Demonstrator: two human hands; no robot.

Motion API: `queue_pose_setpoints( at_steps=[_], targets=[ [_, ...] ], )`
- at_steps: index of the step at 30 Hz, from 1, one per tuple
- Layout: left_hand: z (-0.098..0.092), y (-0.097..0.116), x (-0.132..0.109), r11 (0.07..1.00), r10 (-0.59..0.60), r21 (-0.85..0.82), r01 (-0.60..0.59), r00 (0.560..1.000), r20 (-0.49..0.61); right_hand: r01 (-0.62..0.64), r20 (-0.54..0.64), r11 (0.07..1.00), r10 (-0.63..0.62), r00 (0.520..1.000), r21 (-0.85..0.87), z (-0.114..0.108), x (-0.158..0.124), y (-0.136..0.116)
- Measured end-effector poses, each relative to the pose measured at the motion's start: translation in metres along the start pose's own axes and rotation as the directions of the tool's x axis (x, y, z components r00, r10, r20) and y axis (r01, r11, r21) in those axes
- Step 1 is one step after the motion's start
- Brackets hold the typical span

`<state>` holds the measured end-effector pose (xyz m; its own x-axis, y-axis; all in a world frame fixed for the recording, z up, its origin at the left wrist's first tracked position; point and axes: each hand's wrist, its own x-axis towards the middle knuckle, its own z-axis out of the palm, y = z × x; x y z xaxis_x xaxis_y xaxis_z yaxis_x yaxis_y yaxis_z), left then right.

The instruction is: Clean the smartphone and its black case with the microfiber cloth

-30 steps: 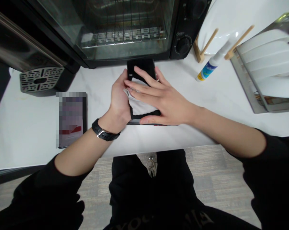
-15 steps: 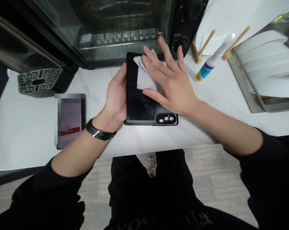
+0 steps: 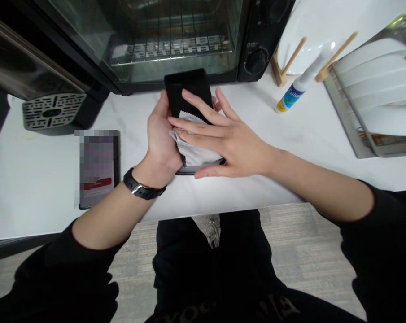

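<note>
My left hand (image 3: 162, 143) cradles a black phone case (image 3: 189, 85) from below, thumb along its left edge and fingertips showing past its right edge. The case lies tilted just above the counter, in front of the oven. On its lower half is a light grey cleaning cloth (image 3: 198, 154) with zigzag edges. My right hand (image 3: 231, 141) lies across cloth and case, palm down, fingers stretched out and spread. Its fingers press the cloth onto the surface, and the index fingertip rests on the bare black part. The case's camera end is hidden under the hand and cloth.
A toaster oven (image 3: 176, 58) stands behind my hands, beside a machine with a drip tray (image 3: 53, 112). A phone (image 3: 98, 170) lies left on the white counter (image 3: 31, 179). To the right are a spray bottle (image 3: 292, 96), a wooden plate stand (image 3: 281, 80) and a dish rack (image 3: 354, 130).
My right hand and the cloth have moved down toward me and left over the case. The case has shifted slightly left and turned, and its camera cutouts no longer show.
</note>
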<state>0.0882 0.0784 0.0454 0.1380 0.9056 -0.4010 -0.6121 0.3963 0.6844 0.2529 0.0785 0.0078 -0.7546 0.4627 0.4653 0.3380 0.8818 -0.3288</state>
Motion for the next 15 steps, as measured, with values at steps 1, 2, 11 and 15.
queue_pose_setpoints(
  at_steps=[1, 2, 11, 15],
  targets=[
    [-0.001, 0.004, 0.0, 0.999, 0.028, 0.016, -0.029, 0.999, 0.031, 0.018, 0.012, 1.0, -0.018, 1.0, -0.006, -0.001, 0.0, -0.002],
    [-0.002, 0.007, 0.0, 0.997, 0.062, 0.034, -0.064, 0.996, 0.059, 0.024, 0.014, 1.0, -0.024, 1.0, -0.017, -0.002, 0.0, -0.003],
    [-0.004, 0.007, 0.007, 0.992, 0.115, 0.03, -0.121, 0.981, 0.158, -0.235, -0.213, 0.97, 0.217, 0.953, -0.062, -0.009, -0.004, 0.014],
    [0.003, -0.008, 0.002, 0.999, -0.031, 0.017, 0.028, 0.984, 0.174, -0.329, -0.262, 0.943, 0.306, 0.915, -0.051, -0.008, -0.005, 0.019]
  ],
)
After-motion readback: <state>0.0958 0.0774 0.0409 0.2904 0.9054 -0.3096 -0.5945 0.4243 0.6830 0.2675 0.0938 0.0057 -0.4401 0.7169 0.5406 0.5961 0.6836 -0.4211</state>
